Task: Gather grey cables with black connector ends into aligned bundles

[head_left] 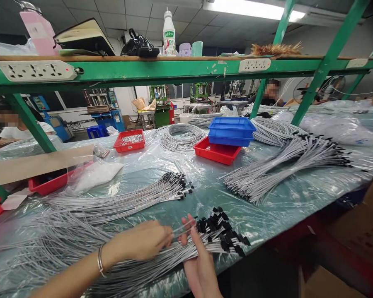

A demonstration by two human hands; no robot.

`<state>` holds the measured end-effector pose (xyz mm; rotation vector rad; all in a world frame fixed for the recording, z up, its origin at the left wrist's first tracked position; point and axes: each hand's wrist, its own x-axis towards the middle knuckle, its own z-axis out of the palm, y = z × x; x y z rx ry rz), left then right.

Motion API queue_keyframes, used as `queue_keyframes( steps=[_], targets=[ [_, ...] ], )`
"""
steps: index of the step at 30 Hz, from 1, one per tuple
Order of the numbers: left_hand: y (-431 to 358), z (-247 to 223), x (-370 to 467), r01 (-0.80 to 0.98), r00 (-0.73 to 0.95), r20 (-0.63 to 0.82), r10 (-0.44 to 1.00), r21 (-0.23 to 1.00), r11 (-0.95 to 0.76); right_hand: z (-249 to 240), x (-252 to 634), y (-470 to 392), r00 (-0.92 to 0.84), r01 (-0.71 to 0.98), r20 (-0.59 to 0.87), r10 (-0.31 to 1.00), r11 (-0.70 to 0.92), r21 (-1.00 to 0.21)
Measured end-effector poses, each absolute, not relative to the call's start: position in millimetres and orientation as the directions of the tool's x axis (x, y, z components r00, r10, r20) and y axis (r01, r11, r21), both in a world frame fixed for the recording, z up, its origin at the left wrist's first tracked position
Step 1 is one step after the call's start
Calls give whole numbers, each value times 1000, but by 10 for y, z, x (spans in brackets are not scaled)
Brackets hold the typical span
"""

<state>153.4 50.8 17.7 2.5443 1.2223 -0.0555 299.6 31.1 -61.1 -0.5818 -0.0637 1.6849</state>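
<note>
My left hand point(146, 240), with a bracelet at the wrist, is closed on a thin grey cable above a large pile of loose cables point(81, 236). Slight blur softens its fingertips. My right hand point(199, 258) is palm up near the black connectors point(224, 231) at the pile's right end. Its thumb and fingers close on the same cable, close to its connector end. Behind both hands lies a second bunch of grey cables point(127, 200), its black ends pointing right.
Tied cable bundles point(276, 165) lie at the right. Blue trays point(231, 130) sit on a red tray point(216, 151) beside a cable coil point(182, 136). A red tray of small metal parts point(129, 140) stands farther left. A green shelf point(161, 71) crosses overhead. Other people sit beyond the table.
</note>
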Motion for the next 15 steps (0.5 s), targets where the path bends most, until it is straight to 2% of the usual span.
queue_keyframes(
  steps=[2,3,6,8,10,12,15],
  targets=[
    [411,177,1570,763,646,-170,744,175,-623,-576,2998,307,-78,-909,-360,930,-214,-357],
    [404,208,1579,756,654,-181,734,185,-628,-569,2996,309,-70,-911,-362,930,-207,-356],
    [591,323,1568,736,668,-221,711,339,-586,-589,2991,328,-55,-925,-374,926,-188,-331],
    [876,298,1545,782,577,-118,808,365,-505,-624,2996,342,-84,-934,-372,924,-204,-295],
    [1223,149,1532,873,370,78,926,313,-375,-660,3005,352,-116,-939,-369,922,-223,-263],
    [1548,-66,1541,888,297,125,947,329,-322,-686,3008,357,-129,-941,-387,913,-236,-243],
    [1858,-314,1578,868,290,105,951,388,-308,-710,2991,353,-128,-945,-389,912,-232,-232]
  ],
)
